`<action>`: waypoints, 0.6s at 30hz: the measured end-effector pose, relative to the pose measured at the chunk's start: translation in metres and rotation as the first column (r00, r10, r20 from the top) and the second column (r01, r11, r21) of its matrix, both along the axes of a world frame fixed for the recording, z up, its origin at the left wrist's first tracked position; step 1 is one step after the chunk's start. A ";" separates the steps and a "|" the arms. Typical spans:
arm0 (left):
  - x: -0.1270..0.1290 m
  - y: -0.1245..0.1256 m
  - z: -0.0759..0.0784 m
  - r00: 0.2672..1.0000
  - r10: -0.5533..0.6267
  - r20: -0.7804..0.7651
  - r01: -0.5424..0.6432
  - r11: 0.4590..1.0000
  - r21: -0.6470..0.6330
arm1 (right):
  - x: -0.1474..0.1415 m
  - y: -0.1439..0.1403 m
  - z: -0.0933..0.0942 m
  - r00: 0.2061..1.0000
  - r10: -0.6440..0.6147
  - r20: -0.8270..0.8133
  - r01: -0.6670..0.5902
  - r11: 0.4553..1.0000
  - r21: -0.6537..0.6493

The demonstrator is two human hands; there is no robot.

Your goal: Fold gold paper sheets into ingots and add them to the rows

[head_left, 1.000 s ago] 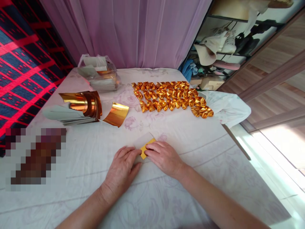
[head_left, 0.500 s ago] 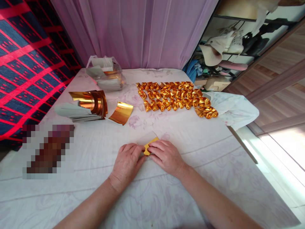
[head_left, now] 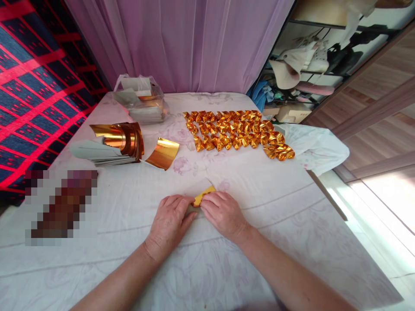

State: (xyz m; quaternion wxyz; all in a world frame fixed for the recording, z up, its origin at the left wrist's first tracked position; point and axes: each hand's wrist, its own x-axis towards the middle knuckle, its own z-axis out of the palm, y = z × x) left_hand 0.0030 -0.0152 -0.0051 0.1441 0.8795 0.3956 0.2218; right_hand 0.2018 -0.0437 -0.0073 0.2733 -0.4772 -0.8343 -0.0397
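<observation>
Between my hands, near the table's middle, lies a sheet of foil paper (head_left: 204, 196), its pale side up and its near edge folded over to show a gold strip. My left hand (head_left: 173, 218) grips the left end of the fold with its fingers closed. The fingers of my right hand (head_left: 223, 214) are bent and pressed on the fold's right part. My fingers hide both ends of the strip. Beyond my hands lies a loose gold foil sheet (head_left: 163, 153), slightly curled. Several folded gold foil pieces (head_left: 230, 127) stand in rows farther back.
A curled stack of foil paper (head_left: 129, 140) lies at the left, in front of a clear plastic bag (head_left: 142, 101) of more paper. A white plastic bag (head_left: 319, 147) hangs at the right edge. Purple curtain (head_left: 194, 47) and shelves (head_left: 311, 56) stand behind.
My right hand has shifted slightly, its thumb now tucked closer against the fold. My left fingers have moved a little along the gold strip. The whole view has drifted slightly.
</observation>
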 end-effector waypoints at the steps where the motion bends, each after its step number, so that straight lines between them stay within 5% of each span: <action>1: 0.000 0.000 0.000 1.000 -0.002 0.004 0.002 1.000 0.000 | 0.000 0.000 0.000 1.000 -0.001 -0.007 0.001 1.000 -0.005; 10: 0.000 -0.004 0.002 0.999 -0.031 -0.043 0.038 0.985 0.167 | 0.001 -0.002 0.002 0.990 -0.068 -0.127 0.057 0.995 -0.083; 18: 0.001 -0.005 0.002 1.000 -0.015 -0.025 0.019 0.984 0.177 | -0.002 -0.001 -0.002 0.978 -0.131 -0.163 0.112 0.986 -0.123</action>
